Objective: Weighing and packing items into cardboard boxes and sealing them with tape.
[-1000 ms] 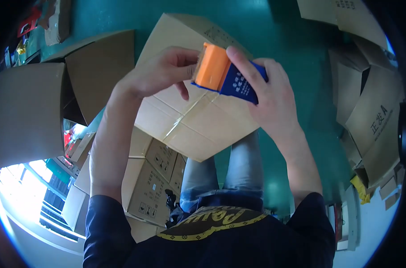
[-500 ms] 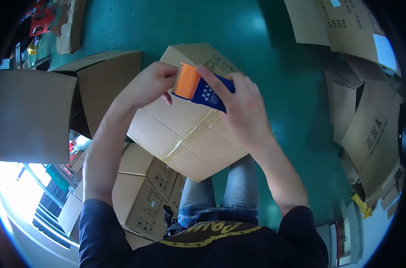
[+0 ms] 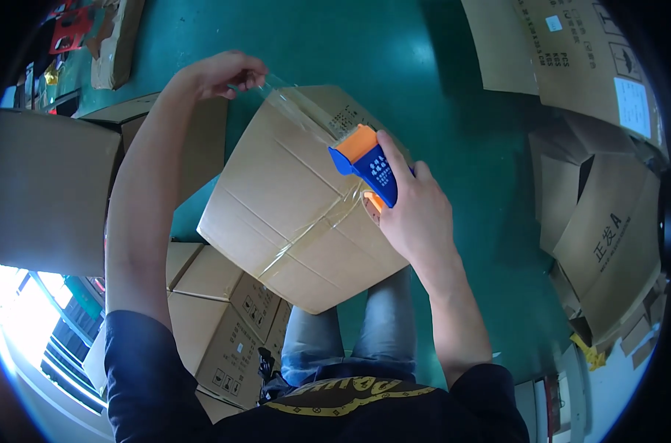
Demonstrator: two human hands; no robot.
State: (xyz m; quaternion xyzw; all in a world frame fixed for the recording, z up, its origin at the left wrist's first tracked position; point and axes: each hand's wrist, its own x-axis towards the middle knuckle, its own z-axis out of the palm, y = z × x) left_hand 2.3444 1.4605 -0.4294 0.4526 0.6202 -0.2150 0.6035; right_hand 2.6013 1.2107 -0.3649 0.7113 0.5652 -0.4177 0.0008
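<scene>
Gripping a blue and orange plastic tape dispenser, the right hand has its fingers wrapped closed around the blue body, thumb on the near side. The dispenser sits over the far right part of a large brown cardboard box, which is tilted, one corner pointing down toward the person's legs in blue jeans. The left hand is raised beyond the box's far left edge, with thumb and fingertips pinched shut on the free end of a strip of clear packing tape. That strip stretches taut in the air from the pinched fingers down to the dispenser's orange mouth, passing just above the box's far corner; whether it touches the cardboard there cannot be told. An older band of clear tape already runs along the seam across the box's top face.

Around the person lies a green floor. A bigger plain cardboard box stands to the left, with smaller printed cartons below the tilted box near the left arm. Flattened and open cardboard cartons are stacked on the right side, well apart from both hands.
</scene>
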